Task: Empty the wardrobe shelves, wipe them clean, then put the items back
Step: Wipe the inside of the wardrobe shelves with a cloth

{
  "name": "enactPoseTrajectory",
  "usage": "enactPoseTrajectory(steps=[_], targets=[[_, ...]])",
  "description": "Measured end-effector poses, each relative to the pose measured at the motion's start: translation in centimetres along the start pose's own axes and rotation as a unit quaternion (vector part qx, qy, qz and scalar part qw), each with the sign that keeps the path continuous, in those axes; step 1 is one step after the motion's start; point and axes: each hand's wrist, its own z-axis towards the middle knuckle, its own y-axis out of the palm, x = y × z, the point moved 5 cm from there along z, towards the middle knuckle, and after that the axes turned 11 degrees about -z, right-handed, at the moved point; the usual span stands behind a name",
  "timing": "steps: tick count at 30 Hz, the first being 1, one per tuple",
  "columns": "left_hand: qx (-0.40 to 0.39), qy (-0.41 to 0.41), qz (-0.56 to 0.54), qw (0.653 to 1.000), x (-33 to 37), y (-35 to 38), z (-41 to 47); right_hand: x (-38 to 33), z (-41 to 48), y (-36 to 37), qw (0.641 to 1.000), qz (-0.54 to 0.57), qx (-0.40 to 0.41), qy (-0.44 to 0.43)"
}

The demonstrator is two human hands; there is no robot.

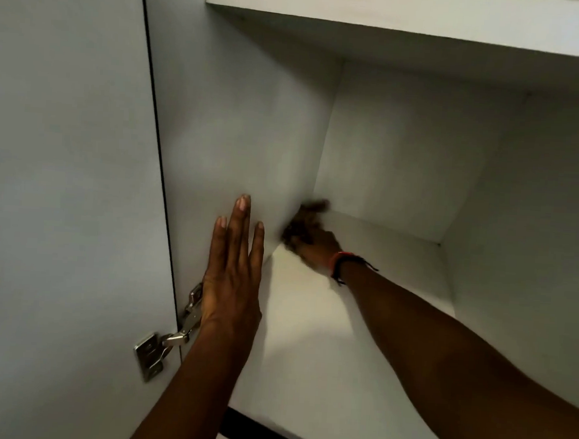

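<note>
White shelf (326, 323), dark cloth (303, 222) in its back left corner.
Right hand (317, 246) is on the cloth, finger state too blurred to tell; left hand (231, 283) presses flat on the side wall (239, 131), fingers straight and close together, near the hinge (172, 334).

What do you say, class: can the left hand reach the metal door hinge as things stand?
Probably yes. The left hand lies flat on the wardrobe's side wall with its wrist right beside the hinge, and nothing stands between them.
</note>
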Motion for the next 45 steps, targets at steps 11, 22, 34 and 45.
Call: enactPoseTrajectory(steps=[11,22,34,45], targets=[[0.035,0.021,0.022,0.999,0.0,0.2,0.0,2.7,-6.5,0.6,0.974,-0.157,0.074,0.146],[0.018,0.059,-0.005,0.998,0.0,-0.3,-0.8,-0.9,-12.5,2.5,0.97,-0.102,0.115,-0.189],[-0.05,0.114,0.062,0.99,-1.7,0.1,-3.9,-4.8,-27.6,2.1,0.972,-0.127,0.111,-0.161],[-0.25,0.159,-0.415,0.86,12.0,3.0,-8.8,2.5,-33.8,0.8,0.988,-0.093,0.084,-0.095]])
